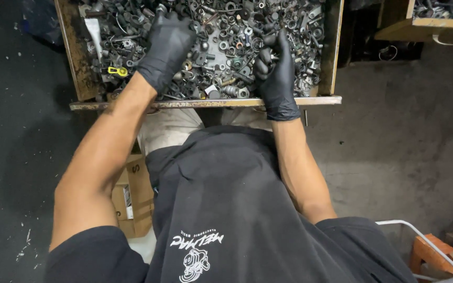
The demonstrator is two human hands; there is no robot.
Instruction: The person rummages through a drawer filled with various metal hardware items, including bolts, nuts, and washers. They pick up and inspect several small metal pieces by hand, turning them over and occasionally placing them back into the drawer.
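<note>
Gloved hands sorting in a tray of mixed hardware

Left hand lies spread on the heap mid-tray; right hand, near the front edge, curls around small pieces; most of the pile is unsorted.

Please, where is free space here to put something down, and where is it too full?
The concrete floor right of the wooden tray is bare, up to the orange stool. The dark floor left of the tray and cardboard box is also free. Inside the tray, mixed nuts and washers crowd around both gloved hands: left hand, right hand.
</note>
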